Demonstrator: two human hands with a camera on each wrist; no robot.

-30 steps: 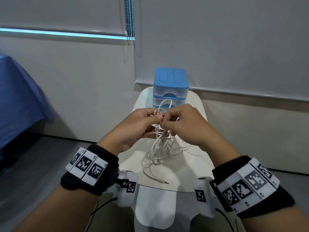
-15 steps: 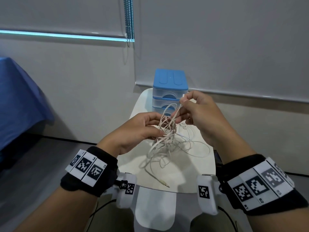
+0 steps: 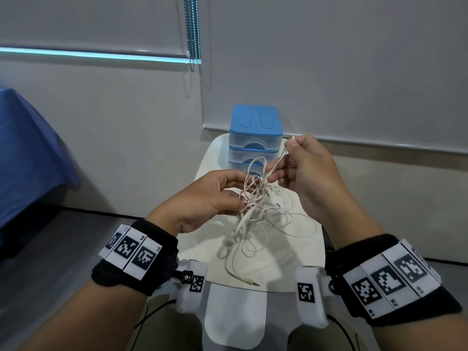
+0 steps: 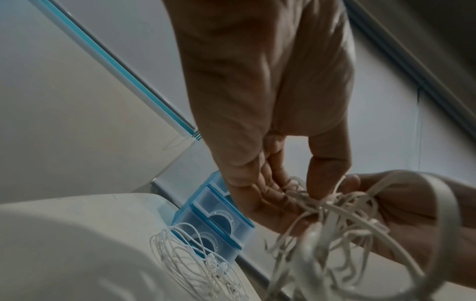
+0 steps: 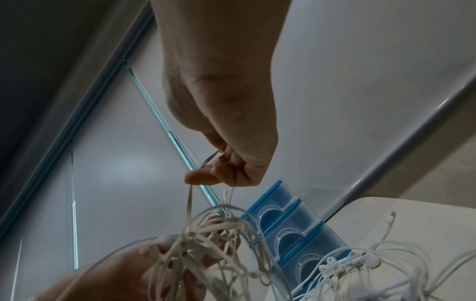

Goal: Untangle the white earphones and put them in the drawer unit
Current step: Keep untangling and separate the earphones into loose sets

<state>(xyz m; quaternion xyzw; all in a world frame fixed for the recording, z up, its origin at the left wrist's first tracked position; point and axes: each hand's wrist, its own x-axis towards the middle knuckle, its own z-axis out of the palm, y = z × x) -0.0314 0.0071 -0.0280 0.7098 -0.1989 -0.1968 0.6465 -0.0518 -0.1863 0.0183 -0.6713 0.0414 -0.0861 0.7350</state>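
A knot of flat white earphone cable (image 3: pixel 253 198) hangs above the small white table (image 3: pixel 298 257). My left hand (image 3: pixel 215 196) pinches the tangled clump (image 4: pixel 327 203) at its top. My right hand (image 3: pixel 301 163) has lifted one flat strand (image 3: pixel 278 158) up and to the right, held between thumb and fingers (image 5: pixel 206 175). The jack plug (image 3: pixel 250 282) trails onto the table's near edge. The blue drawer unit (image 3: pixel 255 138), drawers closed, stands behind the hands at the table's far end.
A second, thinner round white earphone cable (image 5: pixel 360 262) with earbuds lies on the table beside the drawer unit (image 4: pixel 206 264). A blue-covered surface (image 3: pixel 27 153) is at the left. The wall and a roller blind (image 3: pixel 329 59) stand right behind the table.
My right hand has moved up and to the right away from the left, drawing one flat strand out of the knot. The left hand stays on the clump.
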